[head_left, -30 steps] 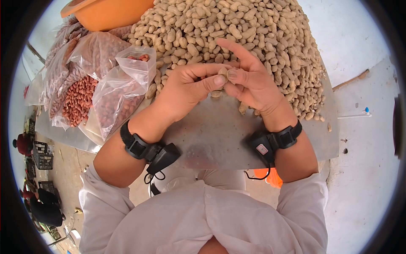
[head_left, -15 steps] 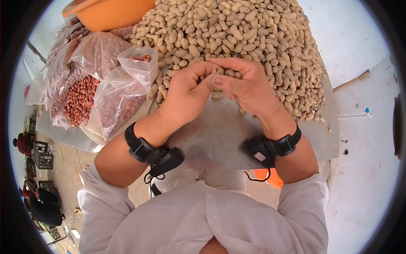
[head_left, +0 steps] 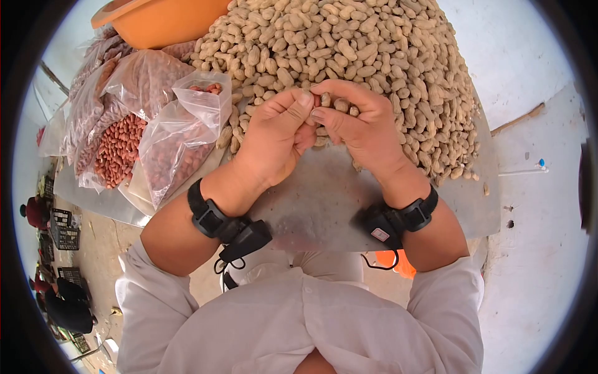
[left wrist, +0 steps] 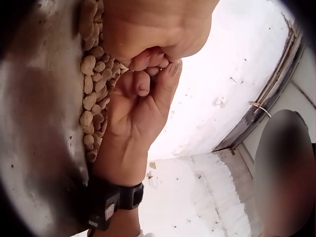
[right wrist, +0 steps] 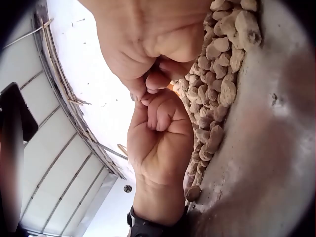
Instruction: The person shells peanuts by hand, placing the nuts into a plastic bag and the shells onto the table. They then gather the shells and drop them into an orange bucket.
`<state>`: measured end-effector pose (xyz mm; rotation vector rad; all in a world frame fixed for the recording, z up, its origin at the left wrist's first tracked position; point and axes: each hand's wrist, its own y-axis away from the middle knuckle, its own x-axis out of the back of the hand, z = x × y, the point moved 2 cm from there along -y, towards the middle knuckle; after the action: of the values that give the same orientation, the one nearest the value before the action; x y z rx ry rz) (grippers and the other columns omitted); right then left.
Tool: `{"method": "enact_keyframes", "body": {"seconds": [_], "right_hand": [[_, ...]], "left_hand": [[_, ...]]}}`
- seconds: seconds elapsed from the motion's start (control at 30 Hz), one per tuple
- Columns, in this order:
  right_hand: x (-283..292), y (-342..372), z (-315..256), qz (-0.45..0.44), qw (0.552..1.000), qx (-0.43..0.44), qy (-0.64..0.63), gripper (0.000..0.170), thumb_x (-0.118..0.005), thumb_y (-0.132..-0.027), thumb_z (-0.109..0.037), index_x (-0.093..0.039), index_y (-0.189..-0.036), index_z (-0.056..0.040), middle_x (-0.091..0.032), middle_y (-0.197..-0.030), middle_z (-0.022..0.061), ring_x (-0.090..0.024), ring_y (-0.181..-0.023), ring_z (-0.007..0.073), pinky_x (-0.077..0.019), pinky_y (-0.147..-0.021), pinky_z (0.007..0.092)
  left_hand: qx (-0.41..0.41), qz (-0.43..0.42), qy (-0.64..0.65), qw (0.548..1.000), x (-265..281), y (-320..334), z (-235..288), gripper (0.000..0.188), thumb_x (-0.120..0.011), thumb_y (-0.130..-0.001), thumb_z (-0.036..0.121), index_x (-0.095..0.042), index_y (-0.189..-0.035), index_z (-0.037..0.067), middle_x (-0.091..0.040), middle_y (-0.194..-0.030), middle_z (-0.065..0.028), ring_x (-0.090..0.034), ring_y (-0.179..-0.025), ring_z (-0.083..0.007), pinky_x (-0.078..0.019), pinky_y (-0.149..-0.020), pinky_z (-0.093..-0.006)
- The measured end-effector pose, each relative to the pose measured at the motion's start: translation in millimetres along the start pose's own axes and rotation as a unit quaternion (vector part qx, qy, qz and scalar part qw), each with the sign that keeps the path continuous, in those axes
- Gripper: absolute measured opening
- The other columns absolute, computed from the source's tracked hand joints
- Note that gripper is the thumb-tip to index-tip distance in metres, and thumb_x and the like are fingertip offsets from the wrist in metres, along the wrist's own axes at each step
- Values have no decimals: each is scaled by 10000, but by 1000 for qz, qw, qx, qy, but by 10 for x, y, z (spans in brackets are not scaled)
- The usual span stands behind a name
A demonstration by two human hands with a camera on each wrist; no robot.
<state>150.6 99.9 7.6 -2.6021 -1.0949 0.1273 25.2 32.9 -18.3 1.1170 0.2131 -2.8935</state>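
Observation:
Both hands meet fingertip to fingertip in front of a big heap of unshelled peanuts. Between them is a small peanut, with a bit of red kernel showing beside the left thumb. My left hand pinches at it, thumb laid over curled fingers. My right hand grips its other side between thumb and forefinger. In the left wrist view the right hand faces me palm first, and in the right wrist view the left hand's fingers are curled in. The peanut is hidden there by the fingers.
Clear plastic bags with red shelled kernels lie left of the heap. An orange basin stands behind them. The metal tabletop shows in front of me; a white wall is on the right.
The right forefinger, raised a second ago, has come down beside the peanut. The left thumb has turned upward and the left hand has rolled, while red kernel now shows between the hands.

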Motion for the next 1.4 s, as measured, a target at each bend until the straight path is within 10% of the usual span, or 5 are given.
{"method": "enact_keyframes", "body": {"seconds": [0.43, 1.0, 1.1, 1.2, 1.4], "right_hand": [[27, -21, -51, -29, 981, 92, 168, 247, -620, -788, -45, -635, -1034, -22, -650, -875, 52, -600, -766, 128, -483, -699, 241], [-9, -31, 36, 18, 945, 139, 297, 271, -608, -784, -110, -625, -1043, -31, -667, -845, 110, -640, -718, 230, -501, -664, 284], [17, -11, -43, 0, 991, -67, 120, 226, -566, -830, -76, -614, -1048, -37, -667, -806, 104, -626, -661, 170, -500, -615, 253], [192, -105, 182, 16, 954, -69, -291, 176, -543, -858, -44, -597, -1025, -53, -655, -834, 116, -603, -651, 130, -504, -585, 223], [247, -105, 229, 129, 886, -86, -438, 91, -578, -857, -36, -581, -946, -51, -627, -957, 152, -604, -691, 169, -533, -612, 246]], "left_hand": [[91, -12, 148, 985, 97, -31, -5, 165, -470, -941, 165, -554, -905, 27, -495, -716, -6, -377, -556, -84, -334, -500, -206], [107, 24, -45, 993, 90, -34, 50, 117, -497, -918, 143, -550, -866, 52, -482, -660, 5, -340, -501, -61, -258, -443, -198], [100, -2, -24, 995, 20, 3, 108, 136, -507, -922, 145, -592, -949, 43, -483, -652, 17, -335, -502, -48, -240, -439, -188], [79, 21, -146, 986, 45, -6, 156, 166, -545, -906, 146, -626, -1001, 38, -493, -640, 19, -356, -514, -57, -268, -453, -193], [-173, -79, -717, 671, 72, 27, 17, 149, -662, -775, 123, -664, -904, 48, -606, -719, -83, -569, -622, -220, -455, -577, -317]]}}
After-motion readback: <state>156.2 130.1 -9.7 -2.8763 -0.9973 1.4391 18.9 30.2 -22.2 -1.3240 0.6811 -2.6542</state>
